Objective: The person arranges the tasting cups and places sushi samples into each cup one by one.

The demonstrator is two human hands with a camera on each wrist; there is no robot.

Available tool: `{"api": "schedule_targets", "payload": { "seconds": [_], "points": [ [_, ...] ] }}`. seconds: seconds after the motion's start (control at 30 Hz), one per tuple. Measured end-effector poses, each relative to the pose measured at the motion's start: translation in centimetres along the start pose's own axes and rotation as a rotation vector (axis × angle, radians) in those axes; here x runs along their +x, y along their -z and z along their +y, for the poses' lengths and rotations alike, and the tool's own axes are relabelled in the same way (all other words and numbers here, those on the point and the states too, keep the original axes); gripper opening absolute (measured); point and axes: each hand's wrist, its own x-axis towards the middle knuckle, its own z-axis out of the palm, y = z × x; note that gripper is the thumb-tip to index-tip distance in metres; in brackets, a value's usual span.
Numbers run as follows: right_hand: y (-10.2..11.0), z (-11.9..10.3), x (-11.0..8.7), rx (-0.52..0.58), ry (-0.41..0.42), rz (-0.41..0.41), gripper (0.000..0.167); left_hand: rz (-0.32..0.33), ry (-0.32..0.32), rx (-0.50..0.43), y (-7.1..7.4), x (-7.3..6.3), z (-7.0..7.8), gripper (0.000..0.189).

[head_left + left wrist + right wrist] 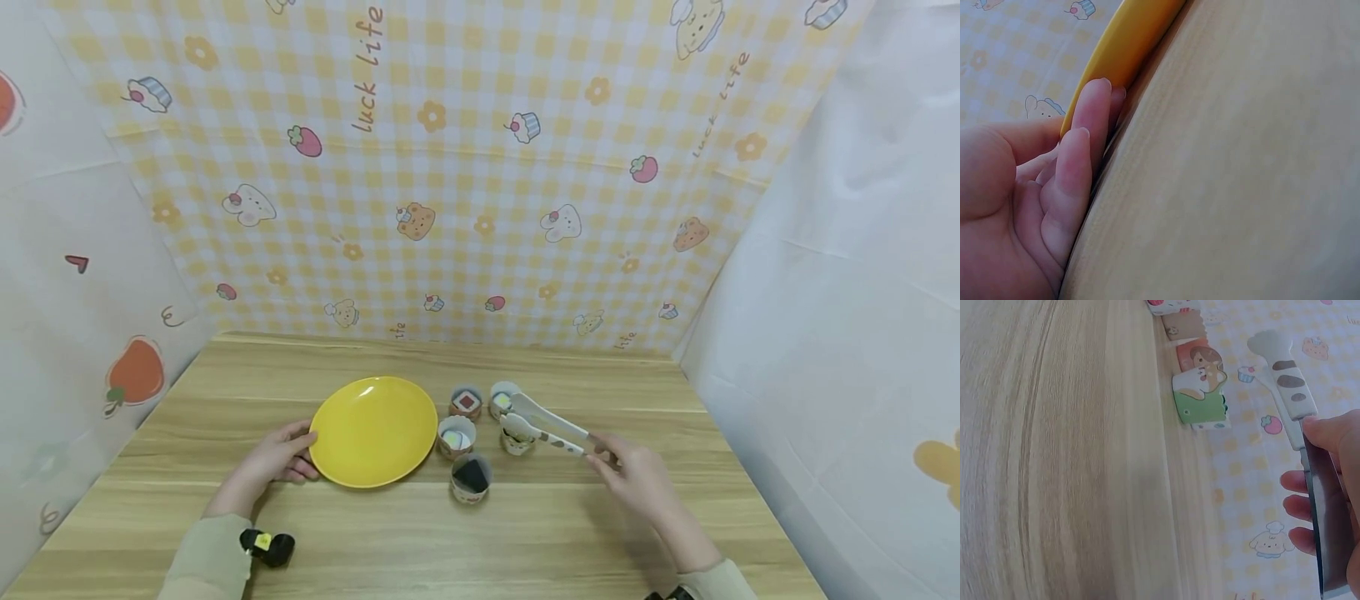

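My left hand (288, 454) holds a round yellow plate (375, 433) by its left edge. In the left wrist view the thumb lies over the rim and the fingers sit beneath it. My right hand (633, 475) grips a pair of tongs (1329, 512) with metal arms and white, brown-spotted paw-shaped ends. Those ends are spread a little and hang over the paper cup (517, 443) at the right of a group. Nothing shows pinched between them. Another cup (501, 388) stands just behind, partly covered by the tongs in the head view.
Several printed paper cups stand right of the plate. One (467, 417) contains a white piece with a dark red square, one (457, 452) a pale piece, and the nearest (469, 497) a black piece. A checked cloth (480, 250) hangs behind the wooden table (375, 542).
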Motion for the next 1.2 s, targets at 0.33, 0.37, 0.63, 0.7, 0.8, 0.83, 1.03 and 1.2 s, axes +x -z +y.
{"api": "schedule_targets", "payload": {
  "seconds": [0.33,0.37,0.63,0.7,0.8,0.83,1.03,1.2],
  "points": [
    [-0.2,0.9,-0.1,-0.074,-0.088,0.067,0.031,0.005,0.001,0.008,0.0,-0.1,0.0,0.061],
    [-0.2,1.0,-0.1,-0.077,-0.099,0.072,0.031,0.002,-0.003,0.008,0.0,-0.1,0.0,0.061],
    [0.0,1.4,-0.2,-0.107,-0.19,0.094,0.03,-0.006,-0.015,0.005,0.0,-0.1,0.0,0.061],
    [0.0,1.6,-0.2,-0.102,-0.222,0.092,0.031,-0.003,-0.011,0.006,0.0,0.0,0.0,0.061],
    [0.1,1.8,-0.2,-0.11,-0.254,0.103,0.032,-0.001,-0.004,0.007,0.0,0.0,-0.1,0.061],
    [0.1,1.8,-0.2,-0.112,-0.261,0.108,0.032,-0.001,-0.003,0.006,0.1,0.0,-0.1,0.061],
    [0.0,2.0,0.0,-0.132,-0.303,0.13,0.031,-0.009,-0.006,-0.001,0.2,0.1,-0.2,0.061],
    [0.0,2.2,0.1,-0.144,-0.362,0.114,0.034,-0.013,-0.008,-0.005,0.1,0.1,-0.2,0.059]
  ]
}}
